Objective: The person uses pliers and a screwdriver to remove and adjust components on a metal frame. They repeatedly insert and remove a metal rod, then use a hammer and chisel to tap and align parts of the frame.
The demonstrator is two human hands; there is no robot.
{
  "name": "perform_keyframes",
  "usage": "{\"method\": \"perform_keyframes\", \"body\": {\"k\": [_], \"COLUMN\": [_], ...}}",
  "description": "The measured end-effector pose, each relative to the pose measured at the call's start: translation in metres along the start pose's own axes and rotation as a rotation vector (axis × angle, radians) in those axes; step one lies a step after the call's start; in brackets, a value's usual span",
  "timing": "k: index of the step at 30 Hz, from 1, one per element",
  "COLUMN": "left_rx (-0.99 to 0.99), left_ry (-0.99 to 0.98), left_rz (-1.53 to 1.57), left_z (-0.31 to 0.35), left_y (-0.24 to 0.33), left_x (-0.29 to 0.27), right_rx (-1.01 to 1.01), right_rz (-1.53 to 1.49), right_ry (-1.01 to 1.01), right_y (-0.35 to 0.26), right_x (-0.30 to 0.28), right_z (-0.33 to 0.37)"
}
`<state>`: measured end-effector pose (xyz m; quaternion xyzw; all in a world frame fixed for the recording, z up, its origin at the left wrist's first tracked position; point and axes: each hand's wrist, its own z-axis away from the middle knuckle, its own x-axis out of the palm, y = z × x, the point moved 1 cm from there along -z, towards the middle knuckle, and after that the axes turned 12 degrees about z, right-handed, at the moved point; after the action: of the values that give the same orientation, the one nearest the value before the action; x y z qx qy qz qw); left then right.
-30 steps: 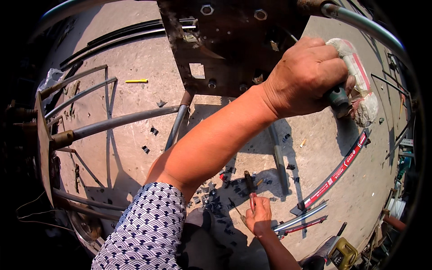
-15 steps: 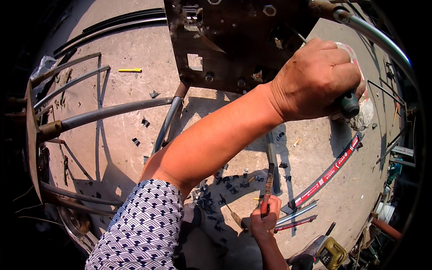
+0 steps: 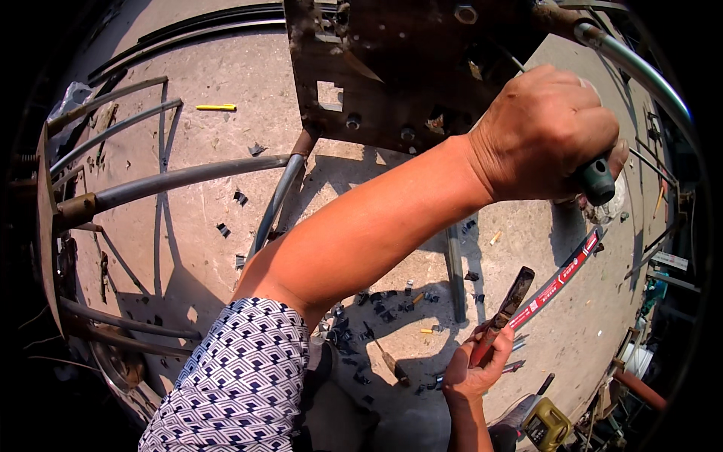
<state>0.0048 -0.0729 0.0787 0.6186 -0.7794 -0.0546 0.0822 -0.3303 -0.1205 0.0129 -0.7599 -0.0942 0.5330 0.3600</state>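
Observation:
My left arm reaches across to the upper right. There my left hand is closed around the dark green handle of a screwdriver. The thin shaft runs from the fist toward a dark metal plate with square holes and bolts; its tip is hard to make out. Lower right, my right hand grips a red-handled metal tool, its dark worn end pointing up and right. A long red and black strip lies on the ground behind that tool.
Metal tube legs stick out at the left, and a bent tube at the upper right. Dark clip-like scraps, a wooden-handled tool and a yellow pen-like stick lie on the concrete. A gold-coloured jug stands lower right.
My right hand has moved slightly right and down, and the red-handled tool now tilts to the right. My left fist has shifted a little right, still around the screwdriver handle.

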Motion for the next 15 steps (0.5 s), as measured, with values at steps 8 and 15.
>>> {"method": "perform_keyframes", "body": {"k": [8,15], "left_rx": [-0.049,-0.090], "left_ry": [0.026,0.048], "left_rz": [0.034,0.063], "left_z": [-0.006,-0.009], "left_y": [0.002,0.002], "left_x": [0.002,0.003], "right_rx": [-0.129,-0.175], "right_rz": [-0.034,0.081], "right_ry": [0.350,0.295], "right_y": [-0.041,-0.070], "right_x": [-0.024,-0.025], "right_z": [-0.081,-0.125]}}
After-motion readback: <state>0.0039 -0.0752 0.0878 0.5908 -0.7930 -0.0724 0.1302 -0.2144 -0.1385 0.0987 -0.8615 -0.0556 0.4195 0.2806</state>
